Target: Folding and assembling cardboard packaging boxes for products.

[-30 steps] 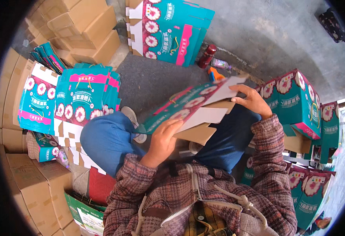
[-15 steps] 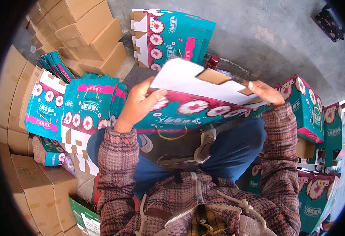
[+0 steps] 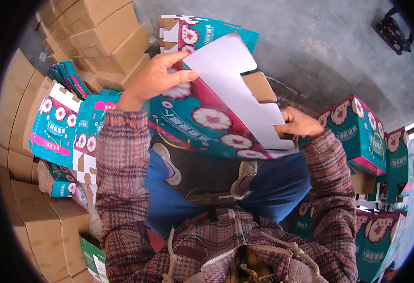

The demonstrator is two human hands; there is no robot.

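Note:
Between my hands, tilted above my knees, is a teal and magenta cardboard gift box (image 3: 202, 115) printed with pale round slices. Its white inner flaps (image 3: 226, 61) face up, and a yellow cord handle hangs from its near side. My left hand (image 3: 157, 78) pinches the upper left corner, thumb over the edge and fingers behind. At the lower right end my right hand (image 3: 299, 122) is closed on the notched flaps, its thumb and fingers partly hidden by the cardboard. The far side of the box is out of sight.
Brown cartons (image 3: 105, 33) are stacked at the left and far left. Flat teal box blanks (image 3: 53, 122) lean beside them. Another printed blank (image 3: 216, 28) stands against the grey wall. Made-up teal boxes (image 3: 358, 127) stand at the right. A dark patterned bag (image 3: 394, 30) lies far right.
The box has turned, its left end rising away from me and its right end dropping nearer. My left hand moved up and left, my right hand slightly down and left.

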